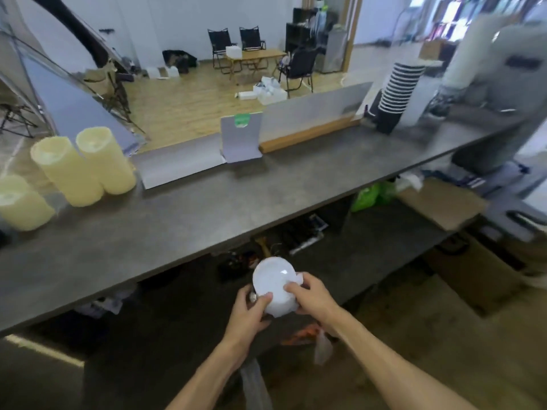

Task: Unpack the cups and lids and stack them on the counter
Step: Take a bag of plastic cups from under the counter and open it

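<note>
Hands meet on a short stack of white lids (pixel 273 287), held in the air just off the near edge of the grey counter (pixel 207 208), below its level. The left hand (pixel 247 313) cups the stack from beneath, thumb pressed against its side; the right hand (pixel 310 294) curls its fingers over the stack's right rim. How many lids the stack holds cannot be counted. A clear plastic wrapper (pixel 254 386) trails down under the left wrist, its contents, if any, unreadable in the blur.

On the counter, far to the left of the lids, three sleeves of cream-coloured cups (pixel 85 167) lie tilted on their sides, touching one another; the leftmost is cut off by the frame edge. At the counter's far right stands a tall stack of dark cups with white rims (pixel 398 90), leaning slightly. Between them along the back edge, a small upright card (pixel 241 137) bears a green label whose writing is too small to read, beside a long wooden strip (pixel 307 134).

Under the counter, to the right of the lids, sit a green bag (pixel 367 196) and a brown cardboard box (pixel 441 202); other items on the shelf there are too dark to make out. A grey-clad figure (pixel 497 84) at the right is blurred.
</note>
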A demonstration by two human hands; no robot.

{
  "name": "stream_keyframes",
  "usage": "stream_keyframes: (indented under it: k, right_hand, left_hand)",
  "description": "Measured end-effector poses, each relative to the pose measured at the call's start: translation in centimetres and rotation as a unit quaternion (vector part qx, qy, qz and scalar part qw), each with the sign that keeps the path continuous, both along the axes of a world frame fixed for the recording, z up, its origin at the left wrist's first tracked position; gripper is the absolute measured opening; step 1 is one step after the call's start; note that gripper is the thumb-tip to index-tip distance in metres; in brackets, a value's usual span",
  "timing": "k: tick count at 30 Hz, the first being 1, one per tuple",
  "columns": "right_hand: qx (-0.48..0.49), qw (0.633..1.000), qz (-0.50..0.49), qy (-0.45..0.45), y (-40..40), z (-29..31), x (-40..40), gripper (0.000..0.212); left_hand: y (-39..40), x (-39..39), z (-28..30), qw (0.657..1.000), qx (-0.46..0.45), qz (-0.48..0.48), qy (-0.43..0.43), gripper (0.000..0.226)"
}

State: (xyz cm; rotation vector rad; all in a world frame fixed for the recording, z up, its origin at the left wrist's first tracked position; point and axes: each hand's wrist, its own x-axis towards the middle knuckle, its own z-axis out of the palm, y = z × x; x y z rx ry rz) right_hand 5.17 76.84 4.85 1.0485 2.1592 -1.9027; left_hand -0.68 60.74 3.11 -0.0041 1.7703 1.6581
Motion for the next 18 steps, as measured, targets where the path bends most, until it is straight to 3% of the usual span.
stream_keyframes:
  k: [11, 18]
  right_hand:
    - [0.112, 0.986, -0.103, 0.066, 30.6, 12.1, 10.6, 0.041]
    - [0.130, 0.974, -0.170, 0.079, 45.2, 17.0, 11.0, 0.040]
  left_hand:
    - [33.4, 6.0, 10.5, 0.983, 0.035, -0.131, 0.127, 0.078]
    - [49.9, 5.4, 15.4, 0.974, 0.055, -0.158, 0.155, 0.088]
